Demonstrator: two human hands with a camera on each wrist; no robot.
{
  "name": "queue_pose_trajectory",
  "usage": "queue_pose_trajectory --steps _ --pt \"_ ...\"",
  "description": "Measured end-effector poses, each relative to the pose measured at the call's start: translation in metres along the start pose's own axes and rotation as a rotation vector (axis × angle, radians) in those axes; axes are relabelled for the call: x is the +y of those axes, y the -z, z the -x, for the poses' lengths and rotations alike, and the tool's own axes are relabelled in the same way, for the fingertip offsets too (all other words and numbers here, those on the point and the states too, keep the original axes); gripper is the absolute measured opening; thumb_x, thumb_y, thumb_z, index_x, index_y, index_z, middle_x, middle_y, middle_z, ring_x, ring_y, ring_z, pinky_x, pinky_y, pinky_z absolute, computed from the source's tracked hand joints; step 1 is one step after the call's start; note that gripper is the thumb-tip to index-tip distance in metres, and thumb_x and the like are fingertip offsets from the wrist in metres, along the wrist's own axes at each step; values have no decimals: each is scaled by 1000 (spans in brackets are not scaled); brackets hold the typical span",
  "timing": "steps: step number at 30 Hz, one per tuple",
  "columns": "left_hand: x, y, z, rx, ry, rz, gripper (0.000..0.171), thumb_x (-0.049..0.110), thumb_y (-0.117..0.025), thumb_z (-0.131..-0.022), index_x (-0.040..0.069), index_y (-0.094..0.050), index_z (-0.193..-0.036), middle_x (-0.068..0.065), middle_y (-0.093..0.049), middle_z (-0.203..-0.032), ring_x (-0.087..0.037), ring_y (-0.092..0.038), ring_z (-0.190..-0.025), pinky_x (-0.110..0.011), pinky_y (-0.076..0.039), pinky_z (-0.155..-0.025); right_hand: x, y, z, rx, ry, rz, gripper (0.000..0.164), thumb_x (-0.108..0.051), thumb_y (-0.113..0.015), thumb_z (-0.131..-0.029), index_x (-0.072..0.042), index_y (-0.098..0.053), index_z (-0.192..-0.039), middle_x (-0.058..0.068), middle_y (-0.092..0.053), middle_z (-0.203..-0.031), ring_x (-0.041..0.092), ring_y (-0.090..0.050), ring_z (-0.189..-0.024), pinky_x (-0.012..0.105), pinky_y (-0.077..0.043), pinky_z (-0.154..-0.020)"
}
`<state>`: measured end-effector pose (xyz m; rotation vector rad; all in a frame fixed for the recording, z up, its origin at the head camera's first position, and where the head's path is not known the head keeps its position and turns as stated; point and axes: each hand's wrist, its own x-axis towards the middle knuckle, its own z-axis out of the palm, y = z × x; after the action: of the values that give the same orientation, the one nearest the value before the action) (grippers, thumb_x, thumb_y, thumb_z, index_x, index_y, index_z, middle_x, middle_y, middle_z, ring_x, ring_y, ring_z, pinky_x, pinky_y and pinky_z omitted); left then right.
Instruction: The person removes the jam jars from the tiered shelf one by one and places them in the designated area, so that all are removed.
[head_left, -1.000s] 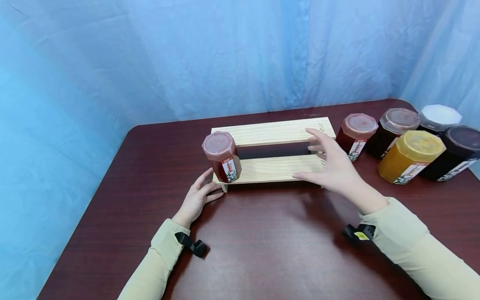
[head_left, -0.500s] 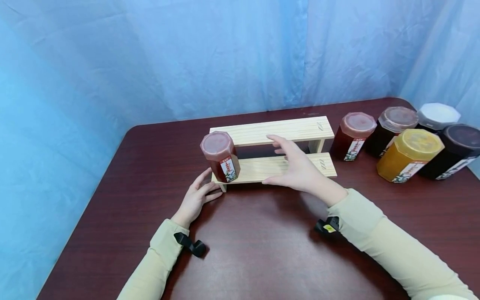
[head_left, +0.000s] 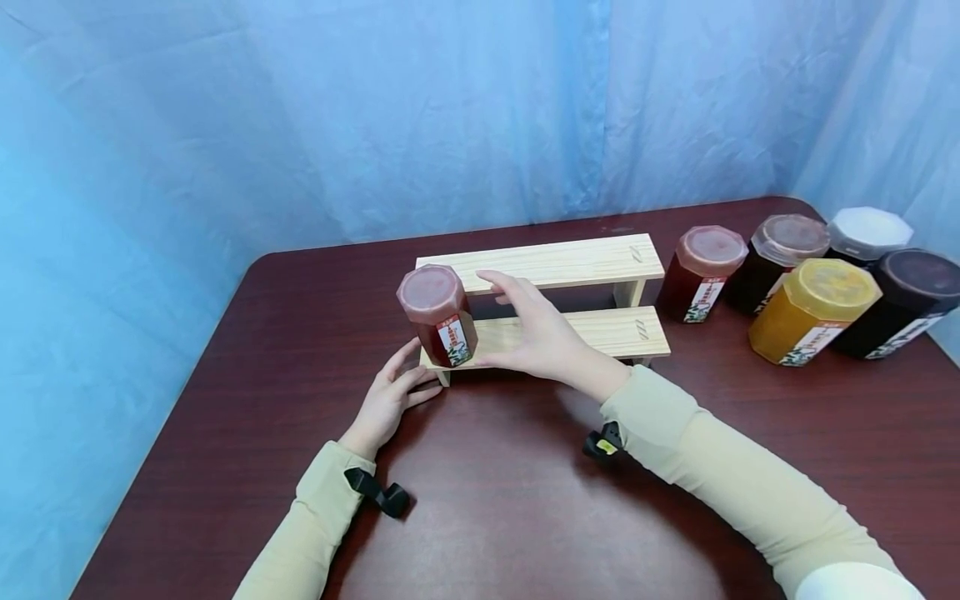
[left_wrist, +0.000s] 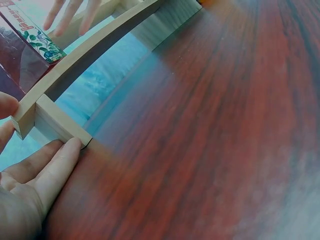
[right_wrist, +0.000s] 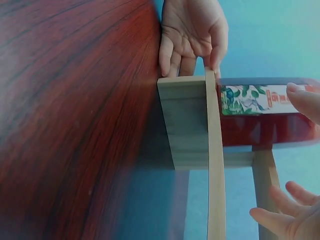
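A two-tier wooden rack (head_left: 615, 333) stands on the dark table. On the left end of its lower board, a jar (head_left: 423, 337) of dark red contents with a pinkish lid and printed label stands upright. My left hand (head_left: 384, 407) touches the rack's left end; in the left wrist view its fingertips lie against the end support (left_wrist: 57, 120). My right hand (head_left: 538, 337) is just right of the jar, thumb and fingers spread apart. In the right wrist view its thumb overlaps the jar (right_wrist: 265, 125); whether they touch I cannot tell. Nothing is in its grasp.
Right of the rack stand several more jars: a red one (head_left: 701, 279), a dark one (head_left: 787, 242), a yellow one (head_left: 813, 312), a white-lidded one (head_left: 868, 229) and a black one (head_left: 911, 300). Blue curtains (head_left: 450, 117) hang behind the table (head_left: 510, 492).
My right hand has moved left along the rack, from its right end to beside the red jar, with fingers still spread. The left hand stays at the rack's left end.
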<state>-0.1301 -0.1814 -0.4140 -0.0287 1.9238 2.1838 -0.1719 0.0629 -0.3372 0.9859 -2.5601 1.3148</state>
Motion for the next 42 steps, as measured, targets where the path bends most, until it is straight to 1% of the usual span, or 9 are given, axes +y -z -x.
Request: queue_pose_trajectory --steps 6,10,14,19,23,30,33,38,42 --pt "0 0 0 -8 -5 -5 57 7 -42 -97 10 -21 -151 -26 -39 -135 -15 -59 -102 -41 -51 -94 -3 -8 -7 -7 38 6 97 -24 -88 -64 -10 -34 -144 13 -43 -138 28 -49 -118 41 -45 -101" --pt "0 0 0 -8 -2 -8 57 7 -41 -97 10 -21 -151 -26 -39 -134 -15 -59 -102 -40 -52 -94 -7 -11 -11 -28 31 12 99 -27 -88 -64 -13 -33 -145 11 -43 -139 27 -45 -122 41 -44 -102" --pt "0 -1 -1 -4 -4 -6 57 7 -42 -97 9 -21 -151 -25 -40 -133 -14 -59 -101 -39 -52 -93 -8 -14 -13 -45 28 7 97 -26 -87 -67 -17 -31 -146 10 -42 -139 25 -45 -121 42 -43 -102" --pt "0 -1 -1 7 -6 0 57 5 -41 -97 9 -22 -151 -24 -43 -130 -13 -60 -99 -38 -53 -92 -8 -19 -15 -47 41 -6 94 -23 -86 -68 -18 -32 -145 11 -42 -138 24 -46 -121 43 -43 -102" --pt "0 -1 -1 8 -6 7 57 5 -41 -97 9 -22 -151 -23 -43 -129 -12 -60 -97 -38 -53 -91 -6 -26 -17 -20 51 -5 93 -20 -85 -68 -17 -31 -143 12 -43 -135 24 -46 -121 43 -43 -102" --pt "0 -2 -1 8 -9 6 57 4 -40 -97 8 -21 -150 -22 -45 -128 -11 -61 -97 -39 -53 -92 -8 -35 -16 14 31 16 94 -21 -84 -70 -19 -25 -143 16 -43 -132 26 -48 -119 44 -48 -95" --pt "0 -2 -1 7 -11 11 57 4 -40 -97 7 -21 -150 -21 -46 -126 -10 -62 -96 -39 -53 -92 -9 -39 -15 35 25 8 94 -20 -84 -70 -19 -24 -142 17 -43 -129 28 -49 -118 45 -48 -96" --pt "0 -1 0 2 -15 9 57 4 -41 -96 7 -22 -150 -17 -49 -123 -10 -62 -96 -39 -53 -91 -7 -49 -16 84 10 -19 91 -18 -83 -72 -21 -24 -141 16 -42 -124 28 -50 -115 43 -49 -94" --pt "0 -1 -1 2 -12 9 58 4 -41 -96 7 -21 -150 -17 -48 -124 -9 -63 -96 -38 -53 -91 -5 -54 -16 128 30 -30 89 -16 -82 -72 -21 -26 -141 17 -42 -123 28 -50 -113 44 -50 -93"
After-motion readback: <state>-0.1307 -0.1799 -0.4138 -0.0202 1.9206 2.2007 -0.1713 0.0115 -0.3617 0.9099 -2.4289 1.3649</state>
